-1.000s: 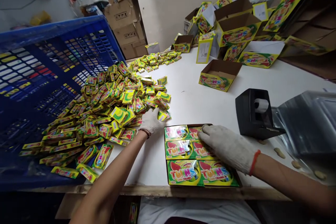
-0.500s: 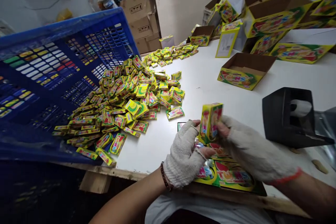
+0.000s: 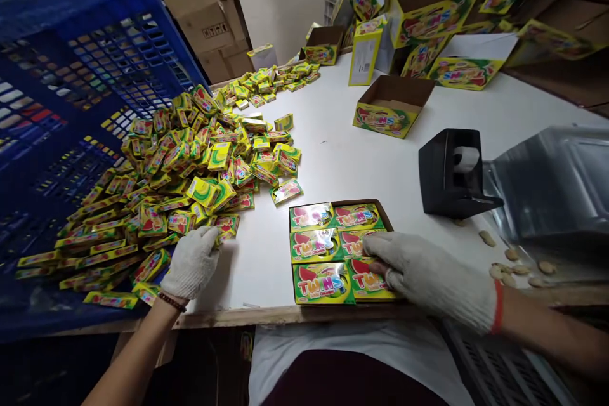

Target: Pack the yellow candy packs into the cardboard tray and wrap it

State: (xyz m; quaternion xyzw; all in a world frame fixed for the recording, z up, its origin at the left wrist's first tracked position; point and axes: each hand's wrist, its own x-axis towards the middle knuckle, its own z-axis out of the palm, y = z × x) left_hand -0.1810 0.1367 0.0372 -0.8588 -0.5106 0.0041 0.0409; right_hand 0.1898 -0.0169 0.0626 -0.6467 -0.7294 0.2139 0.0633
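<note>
My left hand (image 3: 191, 263), in a white fingerless knit glove, is at the near right edge of a heap of small yellow-green candy boxes (image 3: 176, 158). Its fingers are drawn together on the edge of one small candy box (image 3: 229, 226); the thumb is mostly hidden. In front of me lies an open display box (image 3: 387, 219), filled with rows of "TWINS" candy boxes (image 3: 320, 282). My right hand (image 3: 428, 269), gloved too, rests over the right side of these rows. Its fingers are stretched out on top of the packs, and it covers some of them.
A blue plastic crate (image 3: 90, 82) leans at the left behind the heap. To the right stand a black tape dispenser (image 3: 450, 171), clear plastic bags (image 3: 566, 196) and scattered peanuts (image 3: 504, 271). Open display cartons (image 3: 392, 108) are at the back, with brown cartons (image 3: 200, 13) beyond.
The small candy box held upright between my hands is now out of them. My left hand has moved left to the heap; my right hand has lowered onto the packs. The view has swung right.
</note>
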